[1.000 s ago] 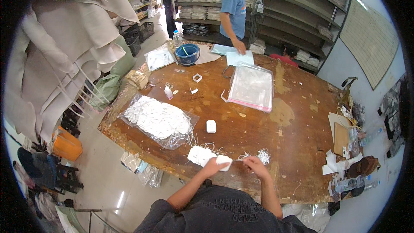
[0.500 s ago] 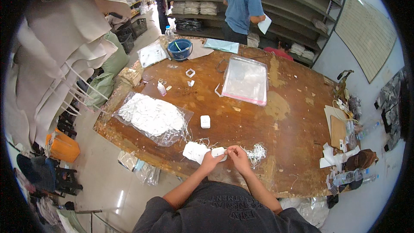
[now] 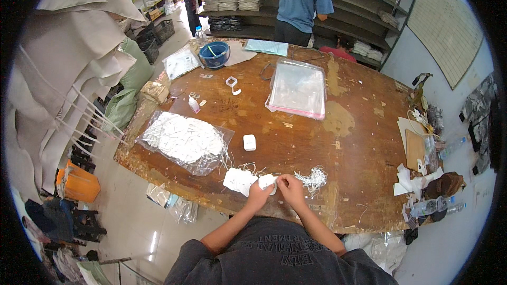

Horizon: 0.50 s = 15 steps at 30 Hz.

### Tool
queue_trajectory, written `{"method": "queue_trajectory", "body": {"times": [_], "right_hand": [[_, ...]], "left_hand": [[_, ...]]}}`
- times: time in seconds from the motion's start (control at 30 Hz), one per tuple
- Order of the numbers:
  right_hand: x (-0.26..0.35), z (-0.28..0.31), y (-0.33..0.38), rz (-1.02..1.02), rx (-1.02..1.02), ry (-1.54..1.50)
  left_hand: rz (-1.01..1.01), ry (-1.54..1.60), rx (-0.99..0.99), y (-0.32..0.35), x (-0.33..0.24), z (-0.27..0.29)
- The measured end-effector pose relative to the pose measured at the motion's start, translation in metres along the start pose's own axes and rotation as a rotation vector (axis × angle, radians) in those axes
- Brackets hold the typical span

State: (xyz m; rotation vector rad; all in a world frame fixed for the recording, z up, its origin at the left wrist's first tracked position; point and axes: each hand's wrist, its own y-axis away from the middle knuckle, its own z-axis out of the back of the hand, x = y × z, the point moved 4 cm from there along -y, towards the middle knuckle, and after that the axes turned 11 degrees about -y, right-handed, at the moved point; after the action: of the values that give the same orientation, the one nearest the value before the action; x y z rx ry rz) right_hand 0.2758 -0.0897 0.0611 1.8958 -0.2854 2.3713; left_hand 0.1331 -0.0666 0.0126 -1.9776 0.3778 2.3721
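Note:
Near the table's front edge, my left hand is closed on a white hang tag, thumb on top. My right hand pinches its fingertips together at the tag's right corner; what lies between them is too small to make out. Just left of my left hand lies a spread of white tags with strings. A tangled bundle of white strings rests beyond my right hand, to its right. Farther off stands a small neat stack of white tags.
A clear plastic bag heaped with white tags lies on the left of the wooden table. Beyond are a small white bottle, a blue bucket and a stack of clear plastic sleeves. A person in blue stands at the shelves.
My hands stay at the same spot, with the tag tilted slightly differently. The view has shifted a little. The person in blue has turned toward the shelves, and the paper is out of sight.

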Motion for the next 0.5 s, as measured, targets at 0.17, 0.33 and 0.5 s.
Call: {"method": "queue_trajectory", "body": {"times": [0.17, 0.33, 0.5], "right_hand": [[0.014, -0.006, 0.002, 0.271, 0.028, 0.208], [0.015, -0.002, 0.003, 0.319, -0.011, 0.257], [0.014, -0.002, 0.003, 0.323, 0.016, 0.317]], "left_hand": [[0.006, 0.027, 0.045, 0.0, 0.004, -0.003], [0.023, 0.004, 0.059, 0.004, -0.002, -0.003], [0.05, -0.042, 0.053, 0.007, -0.013, 0.001]]}}
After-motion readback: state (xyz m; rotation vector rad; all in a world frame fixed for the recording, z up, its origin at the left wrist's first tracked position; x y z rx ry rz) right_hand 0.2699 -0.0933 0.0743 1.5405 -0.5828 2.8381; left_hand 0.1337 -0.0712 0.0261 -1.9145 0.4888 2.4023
